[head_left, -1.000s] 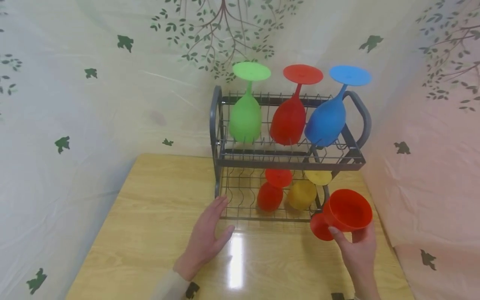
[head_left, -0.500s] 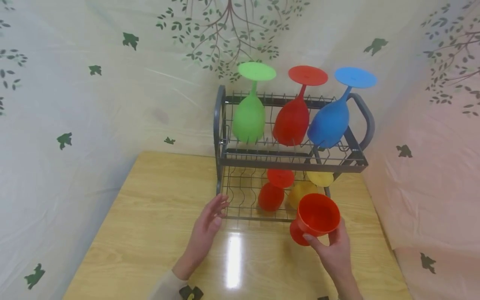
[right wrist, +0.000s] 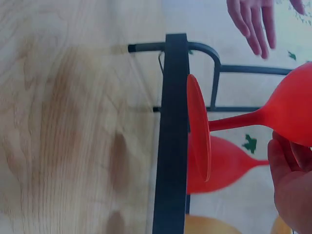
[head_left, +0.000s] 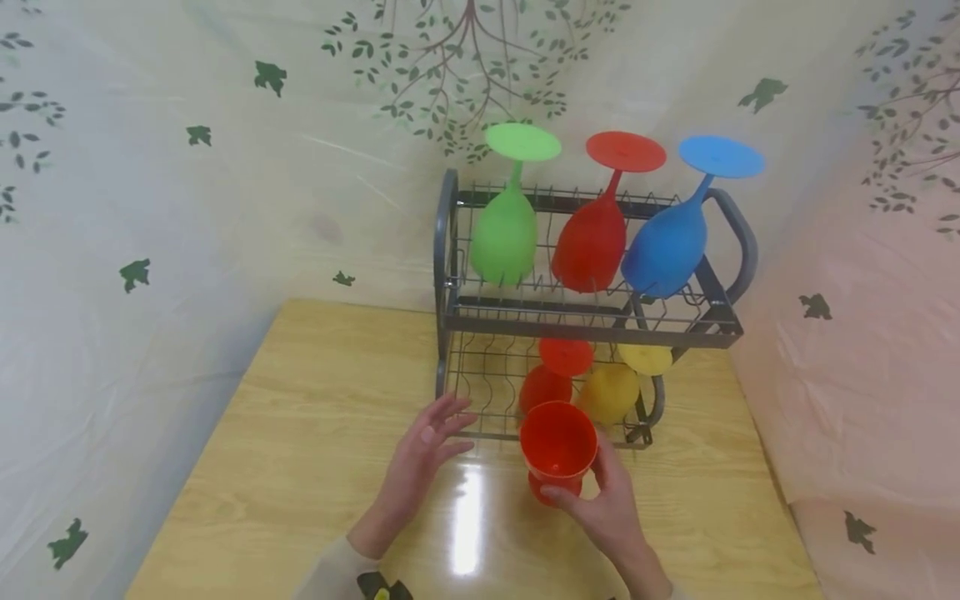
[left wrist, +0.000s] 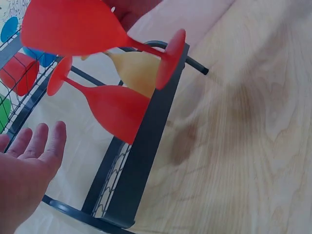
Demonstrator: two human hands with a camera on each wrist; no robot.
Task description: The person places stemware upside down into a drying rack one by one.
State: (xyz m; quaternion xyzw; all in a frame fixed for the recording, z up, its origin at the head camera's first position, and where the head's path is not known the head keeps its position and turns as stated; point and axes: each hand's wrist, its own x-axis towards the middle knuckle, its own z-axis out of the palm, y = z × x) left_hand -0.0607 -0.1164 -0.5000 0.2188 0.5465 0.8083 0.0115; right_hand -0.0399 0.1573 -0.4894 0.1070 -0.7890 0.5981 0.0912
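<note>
A red plastic wine glass [head_left: 558, 440] is upright in my right hand [head_left: 611, 508], which grips it by the bowl with thumb and fingers, in front of the rack's lower tier. Its round foot and stem show in the right wrist view, held above the table. My left hand [head_left: 416, 458], fingers spread and relaxed, hovers at the lower tier's front left corner and holds nothing. On that tier, another red glass [head_left: 545, 387] and a yellow glass [head_left: 609, 395] rest upside down. The held glass partly covers the red one in the head view.
The dark two-tier dish rack [head_left: 592, 329] stands at the back of the wooden table [head_left: 322, 400]. Upside down on its upper tier are a green glass [head_left: 505, 237], a red glass [head_left: 590, 242] and a blue glass [head_left: 666, 248]. A patterned curtain [head_left: 360, 167] hangs behind.
My right hand has carried the red wine glass leftward from the rack's right end to the front of its middle, turning it more upright. My left hand stays near the corner, fingers shifting slightly.
</note>
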